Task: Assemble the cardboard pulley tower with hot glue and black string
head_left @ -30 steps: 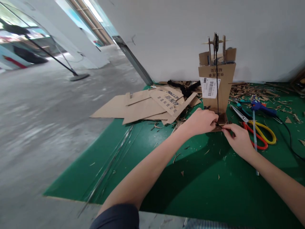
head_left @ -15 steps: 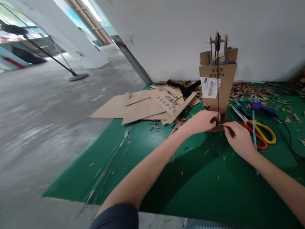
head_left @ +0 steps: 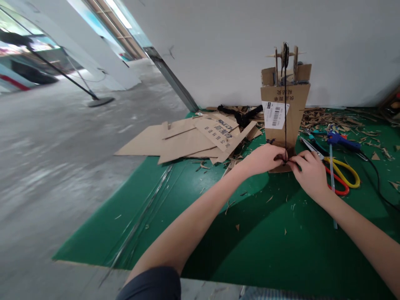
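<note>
A cardboard tower (head_left: 293,121) stands upright on the green table, with a white barcode label on its front. At its top, a wheel (head_left: 285,56) sits on a thin wooden stick between two cardboard posts. Black cord (head_left: 285,125) runs from the wheel straight down the tower's front to my fingers. My left hand (head_left: 265,159) pinches the cord's lower end near the tower's base. Close against it, the fingertips of my right hand (head_left: 308,173) are pressed together on the same cord. The exact knot or loop between them is too small to make out.
Scissors (head_left: 343,168) with red and yellow handles lie right of the tower, beside a clear glue stick (head_left: 333,183) and a blue glue gun (head_left: 343,141). Flat cardboard pieces (head_left: 187,141) are piled on the left, with black cloth-like material (head_left: 242,116) behind. Cardboard scraps (head_left: 331,118) litter the back.
My right hand has shifted slightly left and up, its fingers now meeting the left hand's at the cord. The left hand holds its place. The view has drifted slightly.
</note>
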The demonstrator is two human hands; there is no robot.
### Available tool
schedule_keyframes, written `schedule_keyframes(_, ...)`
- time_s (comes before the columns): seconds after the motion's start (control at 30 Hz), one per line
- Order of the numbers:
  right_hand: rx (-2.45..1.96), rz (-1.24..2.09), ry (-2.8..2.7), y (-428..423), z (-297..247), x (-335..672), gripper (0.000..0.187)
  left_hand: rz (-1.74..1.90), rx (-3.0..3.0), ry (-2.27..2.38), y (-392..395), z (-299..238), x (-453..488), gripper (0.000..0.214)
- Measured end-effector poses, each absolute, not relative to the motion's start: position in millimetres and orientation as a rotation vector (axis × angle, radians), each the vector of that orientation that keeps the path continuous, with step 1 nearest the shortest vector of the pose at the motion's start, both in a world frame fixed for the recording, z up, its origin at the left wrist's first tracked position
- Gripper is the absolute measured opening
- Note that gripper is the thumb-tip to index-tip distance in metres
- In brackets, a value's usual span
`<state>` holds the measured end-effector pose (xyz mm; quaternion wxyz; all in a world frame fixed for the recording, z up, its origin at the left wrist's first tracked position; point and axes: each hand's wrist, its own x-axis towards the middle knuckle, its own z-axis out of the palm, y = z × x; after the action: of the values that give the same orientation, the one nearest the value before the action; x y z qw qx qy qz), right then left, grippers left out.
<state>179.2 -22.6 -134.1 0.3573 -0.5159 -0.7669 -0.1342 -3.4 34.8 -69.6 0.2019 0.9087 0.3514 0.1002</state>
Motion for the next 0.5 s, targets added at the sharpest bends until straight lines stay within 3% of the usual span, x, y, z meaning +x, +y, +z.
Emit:
schedule_keyframes(0.2, -1.354, -0.231, -1.965, -19.2, -135.3, 177.8, 0.020, 0.270, 2.614, 0.981, 35.0, -71.4, -3.6, 0.026)
schedule_keyframes(0.5, -1.254, -0.052, -1.887, -17.0, -143.3, 174.7, 0.016, 0.277, 2.599, 1.088, 34.7, -72.7, -2.1, 0.018)
